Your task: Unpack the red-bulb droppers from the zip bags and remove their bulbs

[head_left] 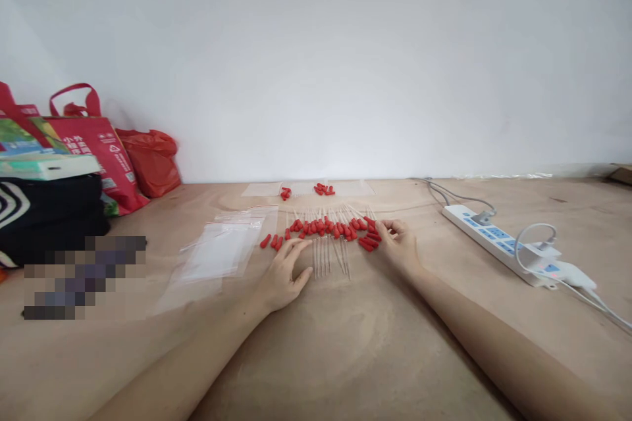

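Observation:
In the head view a row of droppers with red rubber bulbs (320, 226) lies across the table, their thin clear tubes pointing mostly toward the wall. Several more clear glass tubes (323, 260) lie nearer to me, pointing my way. My left hand (287, 275) rests beside these tubes, fingers stretched and thumb apart, holding nothing. At the row's right end, my right hand (399, 245) has its thumb and forefinger closed on the red bulb of a dropper (369, 221). Loose-looking red bulbs (368, 245) lie just below those fingers, and others (265, 241) left of the row.
Clear zip bags (222, 247) are stacked to the left. Farther back, two small groups of red-bulbed droppers (324, 189) lie on flat bags. A power strip (494, 237) with cables stands right. Red shopping bags (99, 151) and a black bag (49, 214) sit far left.

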Motion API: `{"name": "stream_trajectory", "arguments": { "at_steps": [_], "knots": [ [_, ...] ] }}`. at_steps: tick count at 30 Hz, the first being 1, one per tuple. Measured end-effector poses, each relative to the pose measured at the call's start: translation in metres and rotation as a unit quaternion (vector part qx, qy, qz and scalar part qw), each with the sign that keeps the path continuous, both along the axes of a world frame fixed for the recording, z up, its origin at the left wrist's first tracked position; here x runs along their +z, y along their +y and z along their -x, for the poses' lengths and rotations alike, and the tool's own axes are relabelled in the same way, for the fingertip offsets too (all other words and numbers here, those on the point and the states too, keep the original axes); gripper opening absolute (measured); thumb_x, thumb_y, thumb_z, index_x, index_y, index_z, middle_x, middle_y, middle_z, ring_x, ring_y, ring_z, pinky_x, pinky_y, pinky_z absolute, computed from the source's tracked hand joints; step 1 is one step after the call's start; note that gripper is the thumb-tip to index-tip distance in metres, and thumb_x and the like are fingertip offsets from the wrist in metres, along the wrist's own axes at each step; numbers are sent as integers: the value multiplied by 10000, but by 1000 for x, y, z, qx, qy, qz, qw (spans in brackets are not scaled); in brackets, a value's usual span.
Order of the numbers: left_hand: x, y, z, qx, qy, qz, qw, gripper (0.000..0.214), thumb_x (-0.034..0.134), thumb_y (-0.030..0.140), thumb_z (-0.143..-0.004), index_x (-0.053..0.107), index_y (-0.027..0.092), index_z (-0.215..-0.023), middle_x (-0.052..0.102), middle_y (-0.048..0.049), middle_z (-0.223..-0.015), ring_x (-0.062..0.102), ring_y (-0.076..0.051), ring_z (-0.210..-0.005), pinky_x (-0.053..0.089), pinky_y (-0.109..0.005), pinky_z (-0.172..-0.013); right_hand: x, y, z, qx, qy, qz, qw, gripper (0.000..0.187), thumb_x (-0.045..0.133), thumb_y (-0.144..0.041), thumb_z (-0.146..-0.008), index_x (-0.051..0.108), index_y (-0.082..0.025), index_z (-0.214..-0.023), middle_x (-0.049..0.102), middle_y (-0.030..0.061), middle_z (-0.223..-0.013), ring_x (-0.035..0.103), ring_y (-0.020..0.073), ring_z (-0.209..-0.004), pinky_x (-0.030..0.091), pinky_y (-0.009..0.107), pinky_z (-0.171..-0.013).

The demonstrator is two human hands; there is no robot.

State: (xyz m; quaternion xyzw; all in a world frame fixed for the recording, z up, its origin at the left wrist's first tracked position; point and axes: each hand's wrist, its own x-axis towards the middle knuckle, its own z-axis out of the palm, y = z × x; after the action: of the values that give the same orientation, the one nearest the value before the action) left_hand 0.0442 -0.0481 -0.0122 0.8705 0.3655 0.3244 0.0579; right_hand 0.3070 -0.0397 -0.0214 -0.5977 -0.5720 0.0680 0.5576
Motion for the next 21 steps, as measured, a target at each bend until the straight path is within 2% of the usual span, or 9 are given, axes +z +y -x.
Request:
{"name": "stream_trajectory", "arguments": {
  "at_steps": [4, 8, 11, 14, 18, 21],
  "knots": [
    [7, -3, 0, 74, 47, -159, 983, 437, 473, 236, -791, 400, 174, -1217, 465, -121, -1188, 390, -260, -1140, 292, -466, -952, -1, -13, 14, 132, -91, -35, 986, 219, 469, -335, -789, 585, -193, -669, 573, 26, -660, 500, 161, -691, 374, 318, -703],
    [7, -5, -4, 54, 90, -234, 967, 290, 465, 256, -827, 515, 244, -1113, 590, -60, -1069, 470, -238, -1063, 184, -508, -955, -3, -22, 31, 207, -139, -32, 968, 162, 468, -286, -805, 582, -202, -728, 579, 26, -702, 497, 161, -720, 362, 336, -728],
    [2, -5, -7, 32, 88, -243, 965, 173, 453, 237, -842, 596, 246, -939, 654, -5, -840, 547, -184, -897, 148, -501, -964, -4, -24, 37, 229, -145, -26, 962, 169, 460, -290, -814, 575, -201, -728, 576, 26, -708, 496, 160, -720, 362, 328, -706],
    [1, -4, -9, 25, 92, -232, 968, 193, 422, 207, -852, 608, 208, -800, 625, 13, -678, 550, -137, -725, 194, -469, -954, -3, -26, 40, 232, -170, -34, 957, 169, 444, -293, -826, 580, -199, -789, 587, 30, -748, 503, 156, -744, 354, 318, -706],
    [4, -6, -10, 20, 118, -223, 967, 193, 414, 186, -845, 594, 194, -778, 602, 8, -662, 537, -133, -704, 220, -455, -942, -1, -31, 43, 224, -274, -71, 933, 241, 522, -364, -784, 576, -212, -963, 610, 37, -868, 502, 164, -812, 315, 323, -732],
    [5, -8, -11, 14, 127, -218, 967, 190, 411, 171, -839, 589, 199, -776, 597, 11, -664, 532, -132, -703, 217, -455, -945, -2, -32, 47, 203, -335, -103, 914, 173, 513, -333, -800, 619, -235, -895, 619, 14, -761, 489, 147, -751, 279, 328, -729]
  ]
}}
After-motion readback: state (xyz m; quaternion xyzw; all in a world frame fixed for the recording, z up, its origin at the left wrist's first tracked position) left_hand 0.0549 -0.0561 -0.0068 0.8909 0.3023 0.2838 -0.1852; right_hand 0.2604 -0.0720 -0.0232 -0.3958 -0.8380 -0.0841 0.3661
